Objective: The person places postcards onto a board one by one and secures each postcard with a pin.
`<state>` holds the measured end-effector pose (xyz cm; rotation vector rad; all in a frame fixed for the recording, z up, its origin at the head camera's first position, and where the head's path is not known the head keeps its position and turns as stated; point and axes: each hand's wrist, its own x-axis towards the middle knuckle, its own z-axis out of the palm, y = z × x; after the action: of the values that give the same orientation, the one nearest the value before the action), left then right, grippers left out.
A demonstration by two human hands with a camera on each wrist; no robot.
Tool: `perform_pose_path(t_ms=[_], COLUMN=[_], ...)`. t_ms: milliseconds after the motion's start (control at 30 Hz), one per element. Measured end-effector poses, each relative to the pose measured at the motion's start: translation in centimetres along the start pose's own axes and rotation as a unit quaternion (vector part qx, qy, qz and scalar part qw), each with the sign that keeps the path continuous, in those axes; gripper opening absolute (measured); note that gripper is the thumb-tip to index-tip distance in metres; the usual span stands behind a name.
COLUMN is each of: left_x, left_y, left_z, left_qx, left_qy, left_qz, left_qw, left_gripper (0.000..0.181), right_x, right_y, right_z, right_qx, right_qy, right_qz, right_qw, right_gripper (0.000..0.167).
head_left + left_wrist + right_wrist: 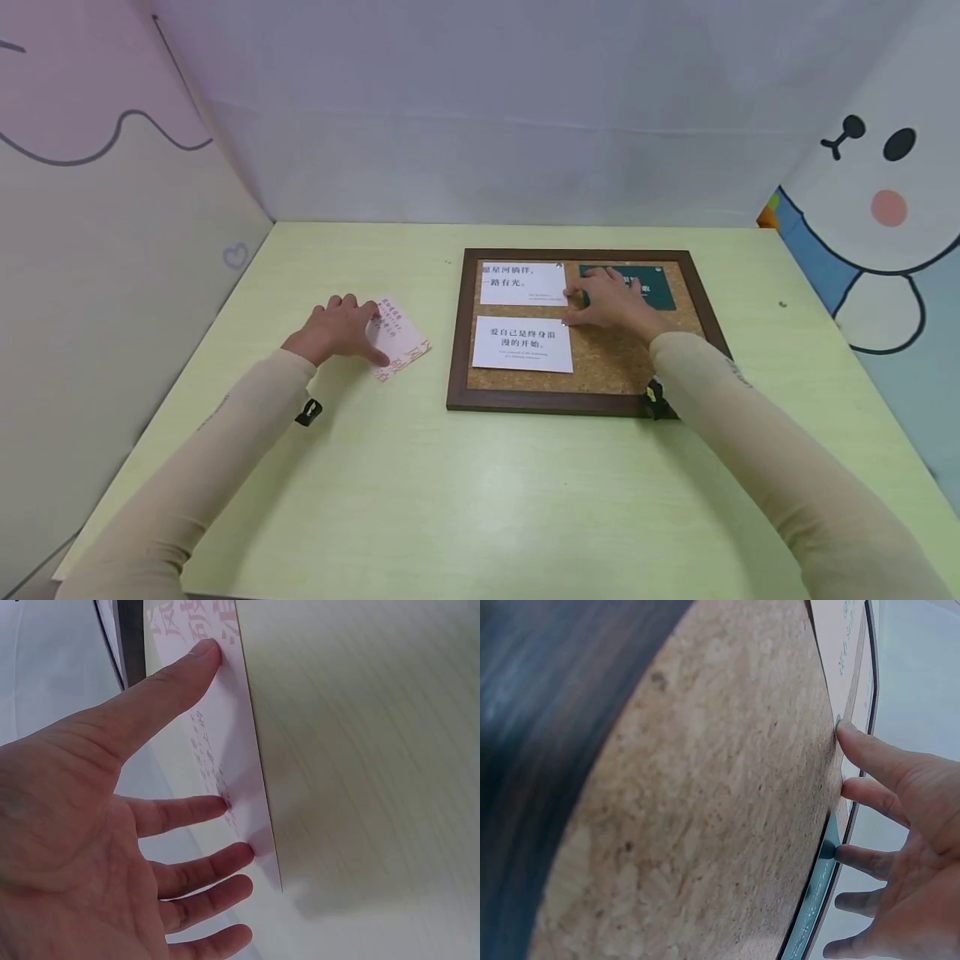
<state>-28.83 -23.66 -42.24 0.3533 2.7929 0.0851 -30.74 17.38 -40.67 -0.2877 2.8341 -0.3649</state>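
Observation:
My left hand (339, 330) is spread over a pink printed card (397, 337) on the table's left part. In the left wrist view its thumb and some straight fingertips meet the card (232, 727). My right hand (611, 302) reaches over a framed cork board (611, 358), fingers apart. Its thumb touches the pinned corner of the lower white card (522, 354), and the index fingertip is at the edge of the upper white card (517, 287). Other fingers lie over the dark green card (660, 292), partly covering it; one fingertip meets it in the right wrist view.
Dark wooden edging (517, 403) borders the cork board. A pale wood-grain table (480, 500) lies beneath everything. Behind it rises a plain light backdrop (480, 167), with cartoon-printed panels (885, 275) at the sides. A small dark spot (782, 304) shows on the table's right.

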Motion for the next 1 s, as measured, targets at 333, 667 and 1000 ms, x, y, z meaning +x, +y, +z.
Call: perform_pose_path(t_ms=[333,667,1000], left_x=[-0.4,0.1,0.8], left_y=[-0.1,-0.9,-1.1], left_z=[-0.2,-0.5,0.1], left_qx=[-0.017,-0.012,-0.047], left_qy=[0.005,0.02,0.007], left_qz=[-0.002,-0.033,-0.051], left_qw=[0.9998,0.9992,0.9976], left_gripper=[0.088,0.099,0.096], right_x=[0.1,0.0,0.3], right_y=[0.0,-0.1,0.0], right_z=[0.2,0.0,0.2], right_qx=[-0.006,0.0,-0.001], right_qy=[-0.001,0.0,0.003], right_qz=[0.004,-0.002,0.002], right_qw=[1.0,1.0,1.0], right_gripper=[0.052,0.05,0.05])
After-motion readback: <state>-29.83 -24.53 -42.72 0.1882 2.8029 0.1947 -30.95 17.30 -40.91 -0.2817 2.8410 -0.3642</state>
